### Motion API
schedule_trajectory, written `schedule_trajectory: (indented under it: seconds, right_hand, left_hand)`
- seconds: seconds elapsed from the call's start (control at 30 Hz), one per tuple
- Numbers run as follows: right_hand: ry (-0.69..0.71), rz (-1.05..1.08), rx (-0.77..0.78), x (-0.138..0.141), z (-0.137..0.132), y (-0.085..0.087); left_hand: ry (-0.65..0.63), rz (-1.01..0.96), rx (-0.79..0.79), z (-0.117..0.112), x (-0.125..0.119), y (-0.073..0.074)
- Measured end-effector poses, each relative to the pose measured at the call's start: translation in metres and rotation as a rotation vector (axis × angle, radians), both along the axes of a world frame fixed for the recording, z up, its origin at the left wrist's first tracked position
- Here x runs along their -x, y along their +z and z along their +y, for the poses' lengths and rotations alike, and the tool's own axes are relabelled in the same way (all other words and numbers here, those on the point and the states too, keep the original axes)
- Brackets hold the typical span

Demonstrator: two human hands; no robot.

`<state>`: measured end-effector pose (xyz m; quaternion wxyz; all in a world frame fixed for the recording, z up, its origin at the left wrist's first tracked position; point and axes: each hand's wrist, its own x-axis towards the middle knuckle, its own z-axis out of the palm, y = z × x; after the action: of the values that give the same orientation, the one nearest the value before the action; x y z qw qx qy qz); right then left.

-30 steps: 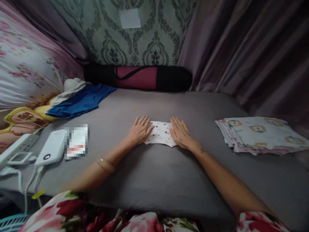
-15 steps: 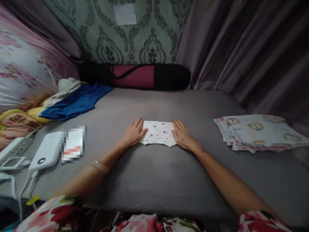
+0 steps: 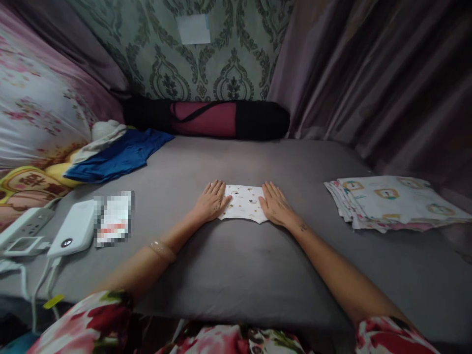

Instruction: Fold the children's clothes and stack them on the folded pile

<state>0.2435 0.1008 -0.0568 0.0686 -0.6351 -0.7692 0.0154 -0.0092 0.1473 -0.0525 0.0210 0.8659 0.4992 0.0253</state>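
Note:
A small folded white cloth [image 3: 244, 203] with tiny printed figures lies on the grey bed sheet [image 3: 236, 275] in the middle. My left hand [image 3: 211, 201] rests flat on its left edge, fingers stretched out. On the cloth's right edge my right hand [image 3: 275, 204] lies flat too, fingers extended. Neither hand grips anything.
A stack of folded patterned cloths [image 3: 391, 202] sits at the right. At the left lie a white power bank [image 3: 73, 231], a power strip [image 3: 22, 230] and a blurred card [image 3: 112, 218]. Blue clothing [image 3: 120, 155] and a black-and-red roll bag [image 3: 206, 118] lie at the back.
Both hands slid slightly inward over the cloth's edges after having spread apart half a second ago. The cloth stays in place.

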Motion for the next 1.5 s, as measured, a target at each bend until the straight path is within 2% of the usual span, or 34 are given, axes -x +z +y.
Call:
schedule_trajectory:
  seconds: [0.13,0.23,0.37,0.5,0.73,0.97,1.07,1.17,1.27,1.33,1.5]
  right_hand:
    - [-0.001,-0.016,-0.004,0.004,0.000,0.009]
    - [0.023,-0.015,-0.052,0.016,-0.001,0.016]
    - [0.055,-0.008,-0.044,0.030,-0.003,0.008]
    - [0.056,0.001,-0.043,0.031,-0.004,0.000]
    - [0.098,0.053,-0.079,0.041,-0.003,0.015]
    - [0.118,0.051,-0.063,0.049,-0.006,0.004]
    - [0.114,0.045,-0.035,0.050,-0.004,0.008]
    - [0.121,0.062,-0.040,0.061,0.002,0.017]
    - [0.160,0.084,-0.069,0.078,0.008,0.020]
    - [0.183,0.089,-0.056,0.087,0.010,0.017]
    - [0.180,0.110,-0.073,0.096,0.010,0.005]
  left_hand:
    - [0.002,0.021,0.006,-0.002,-0.005,0.010]
    - [-0.033,-0.010,-0.057,-0.007,-0.014,0.013]
    - [-0.076,-0.024,-0.067,-0.013,-0.024,0.004]
    - [-0.075,-0.021,-0.045,-0.013,-0.024,-0.002]
    - [-0.102,-0.084,-0.086,-0.016,-0.034,0.012]
    - [-0.136,-0.072,-0.022,-0.017,-0.036,0.000]
    - [-0.152,-0.127,0.070,-0.008,-0.035,0.006]
    - [-0.082,-0.297,0.157,0.005,-0.031,0.021]
    - [0.070,-0.446,0.109,0.015,-0.022,0.033]
    - [0.139,-0.465,0.075,0.017,-0.013,0.033]
    - [0.327,-0.454,0.021,0.014,0.016,0.018]
